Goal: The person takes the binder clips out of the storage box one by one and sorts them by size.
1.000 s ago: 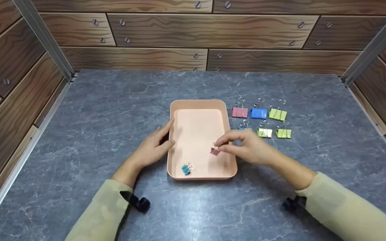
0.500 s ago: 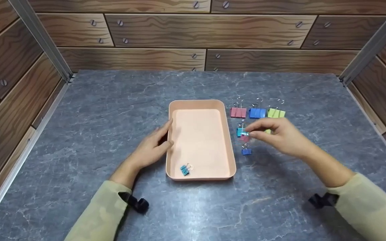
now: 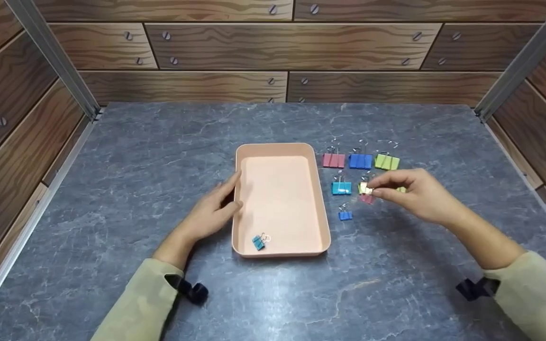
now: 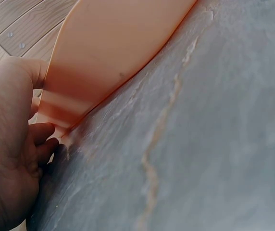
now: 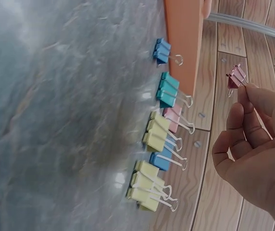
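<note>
My right hand (image 3: 413,194) pinches a small pink binder clip (image 3: 367,200) by its wire handles, just in front of a yellow-green binder clip. In the right wrist view the pink clip (image 5: 236,77) hangs at thumb and fingertip, off the table. My left hand (image 3: 211,208) rests against the left side of a peach tray (image 3: 323,208), thumb and forefinger touching its rim. A small teal binder clip (image 3: 259,243) lies inside the tray near its front left corner. A small blue clip (image 3: 345,215) lies right of the tray, below a larger teal clip (image 3: 341,188).
A back row holds a large pink clip (image 3: 333,160), a blue clip (image 3: 360,161) and a lime clip (image 3: 387,162). Another lime clip (image 3: 401,189) is partly hidden by my right hand. Wood-patterned walls (image 3: 273,45) border the grey marbled table (image 3: 159,142).
My right hand has moved from above the tray to the right, carrying the pink binder clip past the teal one to the yellow-green one. My left hand stays at the tray.
</note>
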